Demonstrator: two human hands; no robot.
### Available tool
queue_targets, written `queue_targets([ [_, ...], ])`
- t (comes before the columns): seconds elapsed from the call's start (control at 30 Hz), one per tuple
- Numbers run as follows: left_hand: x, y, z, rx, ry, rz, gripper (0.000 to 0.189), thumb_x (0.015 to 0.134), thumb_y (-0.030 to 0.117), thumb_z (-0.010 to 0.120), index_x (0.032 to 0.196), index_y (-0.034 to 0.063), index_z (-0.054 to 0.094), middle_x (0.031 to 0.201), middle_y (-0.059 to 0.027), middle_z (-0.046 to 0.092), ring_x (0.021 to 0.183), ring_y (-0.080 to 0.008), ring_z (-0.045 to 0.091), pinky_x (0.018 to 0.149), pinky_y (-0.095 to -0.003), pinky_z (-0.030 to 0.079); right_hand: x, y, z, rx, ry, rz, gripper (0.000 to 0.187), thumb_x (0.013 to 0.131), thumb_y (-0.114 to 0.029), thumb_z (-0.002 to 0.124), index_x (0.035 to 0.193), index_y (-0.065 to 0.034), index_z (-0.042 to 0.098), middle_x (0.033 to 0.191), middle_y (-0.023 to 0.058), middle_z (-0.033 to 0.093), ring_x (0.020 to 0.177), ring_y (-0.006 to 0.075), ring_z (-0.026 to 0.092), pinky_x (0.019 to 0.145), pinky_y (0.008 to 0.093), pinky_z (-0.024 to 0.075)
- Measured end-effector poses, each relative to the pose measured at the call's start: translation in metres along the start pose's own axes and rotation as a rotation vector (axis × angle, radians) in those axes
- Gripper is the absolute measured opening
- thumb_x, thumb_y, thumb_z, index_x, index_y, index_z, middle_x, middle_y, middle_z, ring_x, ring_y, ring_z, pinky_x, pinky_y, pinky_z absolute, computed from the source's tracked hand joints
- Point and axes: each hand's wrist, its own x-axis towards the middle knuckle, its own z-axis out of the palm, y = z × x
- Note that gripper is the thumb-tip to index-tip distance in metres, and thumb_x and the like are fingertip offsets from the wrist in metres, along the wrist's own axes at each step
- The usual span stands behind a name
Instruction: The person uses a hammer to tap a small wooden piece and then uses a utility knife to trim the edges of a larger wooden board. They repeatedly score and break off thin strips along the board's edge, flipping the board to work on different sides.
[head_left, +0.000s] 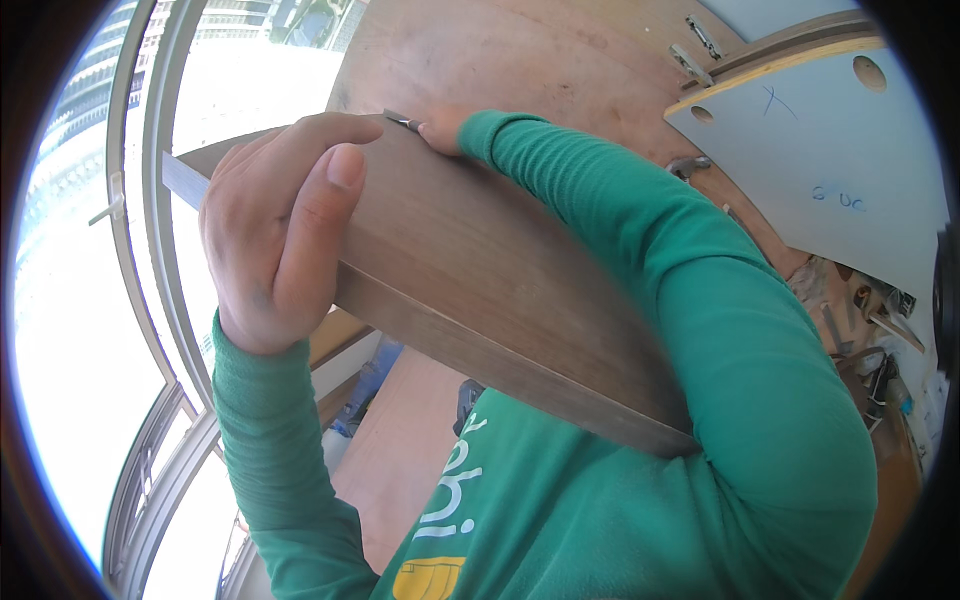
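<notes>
A brown wood-grain board lies tilted across my front, its near corner against my green shirt and its long edge facing me. My left hand rests over the board's far left end, the thumb bent on its face and the fingers curled close by. Beyond the board's far edge, my right hand is closed on a slim tool with a thin metal blade, which looks like a utility knife. The blade points left along that edge, near my left fingertips. Part of my right hand is hidden by the sleeve and the board.
Window frames with bright glass stand at the left. A white panel with round holes and pen marks leans at the right, metal hinges above it. A hammer lies beside the panel. Mixed tools and scraps lie at the lower right.
</notes>
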Motion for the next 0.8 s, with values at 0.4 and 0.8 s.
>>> queue_targets([
  [0.4,-0.003,-0.003,0.002,0.002,0.026,-0.023,0.047,0.102,0.039,0.049,0.104,0.0018,0.076,0.072,-0.0114,0.066,0.067,-0.0227,0.063,0.066,-0.0367,0.048,-0.112,0.086,0.017,0.034,-0.012,0.010,0.052,0.105,-0.042,0.047,0.112,0.0025,0.073,0.115,0.0289,0.071,0.107,0.0465,0.067,0.097,0.0534,0.0499],
  [0.8,-0.006,0.002,0.002,-0.004,0.015,-0.078,0.048,0.101,0.040,0.049,0.107,0.0028,0.077,0.068,-0.0079,0.061,0.066,-0.0196,0.061,0.063,-0.0355,0.045,-0.274,0.160,0.015,0.060,-0.037,0.138,0.049,0.106,-0.043,0.047,0.106,-0.0012,0.074,0.102,0.0264,0.072,0.097,0.0452,0.068,0.088,0.0543,0.0512],
])
